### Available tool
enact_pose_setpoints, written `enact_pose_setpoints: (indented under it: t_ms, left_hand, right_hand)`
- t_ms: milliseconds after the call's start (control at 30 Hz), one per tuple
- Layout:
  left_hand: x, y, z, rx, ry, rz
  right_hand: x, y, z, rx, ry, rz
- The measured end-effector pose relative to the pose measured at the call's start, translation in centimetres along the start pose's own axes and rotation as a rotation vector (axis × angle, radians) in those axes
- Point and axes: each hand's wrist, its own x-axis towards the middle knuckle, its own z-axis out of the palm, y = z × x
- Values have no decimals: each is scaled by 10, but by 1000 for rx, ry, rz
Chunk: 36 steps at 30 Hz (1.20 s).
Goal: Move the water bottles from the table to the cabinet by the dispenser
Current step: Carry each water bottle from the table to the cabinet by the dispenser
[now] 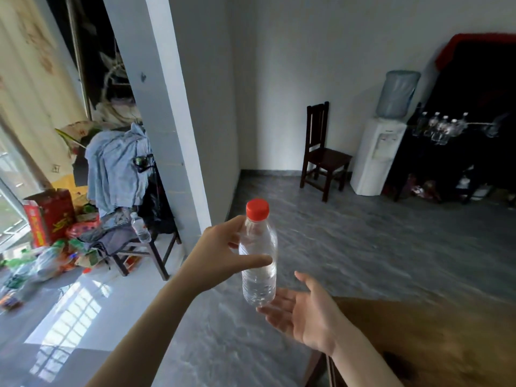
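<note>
Daylight enters from the window (11,208) at the left and throws a bright grid patch on the floor (75,311), nearly blown out. The far right is dim; the dark cabinet (458,152) loses detail in shadow. Wide-angle bending slants the white pillar (167,113). The floor and frame edges are smeared with blur.

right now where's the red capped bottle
In the head view the red-capped bottle is centre frame, upright in mid-air, gripped by the left hand, with the open right hand just under its base.
</note>
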Motion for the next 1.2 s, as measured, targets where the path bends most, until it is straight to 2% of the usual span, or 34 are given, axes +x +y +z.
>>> enact_pose_setpoints:
  t_ms: [267, 533, 900, 1200]
  left_hand:
    - [39, 7, 2, 10, -1, 4]
    - [100, -22, -27, 35, -5, 8]
    - [264, -96, -117, -2, -42, 104]
    - [373, -148, -133, 43, -103, 125]
  right_hand:
    - [14, -28, -4, 12, -88, 26]
    - [73, -73, 16, 15, -78, -2]
    - [213, -187, 106, -5, -79, -62]
    - [296, -253, 136, -15, 14, -50]
